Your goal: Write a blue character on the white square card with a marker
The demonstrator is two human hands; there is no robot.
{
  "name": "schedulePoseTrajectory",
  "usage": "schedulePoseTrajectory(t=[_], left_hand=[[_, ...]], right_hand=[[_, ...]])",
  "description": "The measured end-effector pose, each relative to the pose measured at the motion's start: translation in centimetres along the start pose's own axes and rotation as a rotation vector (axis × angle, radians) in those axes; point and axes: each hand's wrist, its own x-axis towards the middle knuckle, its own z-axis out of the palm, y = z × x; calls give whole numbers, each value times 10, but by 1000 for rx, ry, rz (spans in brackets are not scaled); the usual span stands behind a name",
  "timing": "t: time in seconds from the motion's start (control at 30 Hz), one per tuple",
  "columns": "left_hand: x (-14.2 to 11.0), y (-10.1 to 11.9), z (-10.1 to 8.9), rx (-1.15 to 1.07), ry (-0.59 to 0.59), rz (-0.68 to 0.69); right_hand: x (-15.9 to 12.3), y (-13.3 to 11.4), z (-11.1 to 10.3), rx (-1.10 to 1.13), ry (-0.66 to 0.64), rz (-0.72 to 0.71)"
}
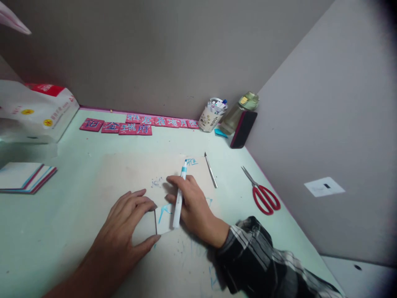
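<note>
My left hand (128,219) steadies a small white square tile (163,221), thumb and index finger at its left corners. Blue strokes mark the tile's face. In my right hand (195,207) is a white marker (178,207) with a light-blue band, its blue tip pointing up and away from the tile. The marker's body slants across the tile's right side, and the right fingers are closed round it. Under both hands lies a beige sheet (120,174) with blue scribbles and a blue written character near its top.
Red tiles (135,129) with blue characters line the back, near a can of markers (212,115), a bottle (232,118) and a phone (244,129). A craft knife (211,170) and red-handled scissors (262,194) lie right. Stacked tiles (23,176) and a white bag (34,111) sit left.
</note>
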Motion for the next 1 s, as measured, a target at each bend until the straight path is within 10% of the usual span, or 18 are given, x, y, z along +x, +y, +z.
schedulePoseTrajectory(t=[0.53, 0.77, 1.0], left_hand=[[-5, 10, -9, -94, 33, -235], [-5, 12, -3, 114, 84, 78], [-4, -17, -18, 108, -78, 56]], right_hand=[[-15, -13, -24, 293, 222, 155], [-23, -16, -27, 417, 245, 165], [-28, -23, -35, 483, 166, 197]])
